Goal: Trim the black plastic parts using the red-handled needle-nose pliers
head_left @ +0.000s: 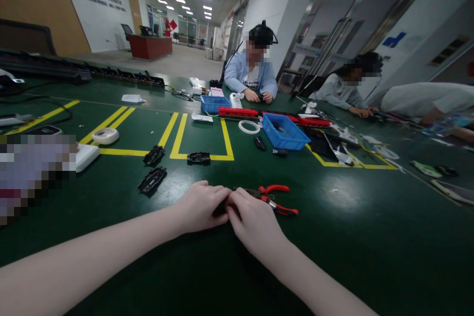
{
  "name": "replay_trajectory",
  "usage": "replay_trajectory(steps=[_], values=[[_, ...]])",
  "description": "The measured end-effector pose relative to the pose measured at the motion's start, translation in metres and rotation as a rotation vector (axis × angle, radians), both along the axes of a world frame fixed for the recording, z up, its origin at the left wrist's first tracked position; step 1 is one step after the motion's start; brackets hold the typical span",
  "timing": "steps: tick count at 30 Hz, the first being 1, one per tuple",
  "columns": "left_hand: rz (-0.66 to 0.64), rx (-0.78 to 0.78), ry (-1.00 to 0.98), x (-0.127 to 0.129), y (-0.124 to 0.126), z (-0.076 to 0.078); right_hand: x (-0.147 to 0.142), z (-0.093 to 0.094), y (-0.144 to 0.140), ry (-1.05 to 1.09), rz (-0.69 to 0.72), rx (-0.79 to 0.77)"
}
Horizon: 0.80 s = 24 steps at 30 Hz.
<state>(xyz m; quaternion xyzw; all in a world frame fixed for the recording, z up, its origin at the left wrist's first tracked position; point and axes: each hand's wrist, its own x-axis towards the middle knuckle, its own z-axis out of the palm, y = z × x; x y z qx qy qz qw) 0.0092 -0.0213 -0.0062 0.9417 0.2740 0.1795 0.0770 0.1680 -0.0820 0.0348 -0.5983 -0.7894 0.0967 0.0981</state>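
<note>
My left hand (205,206) and my right hand (254,215) meet fingertip to fingertip over the green table (177,266). Both have curled fingers, closed around something small and dark that they mostly cover; I cannot make out what it is. Just beyond my right hand lie pliers with red handles (283,207), their jaws partly hidden by that hand. To the left of my left hand rests a black plastic housing part (152,180). Behind it is a similar black part (154,155), and a third black part (199,157) lies farther right.
A blue bin (287,144) stands beyond the pliers, with a smaller blue bin (215,104) farther back. A roll of tape (105,136) and a white box (87,158) lie left. Red strips (240,112) cross the far side, where a person (251,71) sits handling something dark.
</note>
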Motion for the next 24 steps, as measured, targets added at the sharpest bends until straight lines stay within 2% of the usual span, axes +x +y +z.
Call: replay_trajectory(steps=[10,19,24], values=[[0.032,-0.037,0.012,0.001,0.001,-0.001,0.006,-0.011,0.007,0.136,0.008,-0.066],[-0.009,-0.137,-0.016,0.000,0.004,-0.001,0.005,-0.001,0.007,0.110,0.006,-0.084],[-0.052,-0.221,-0.046,-0.002,0.008,-0.001,0.005,-0.003,0.008,0.103,0.028,-0.068]])
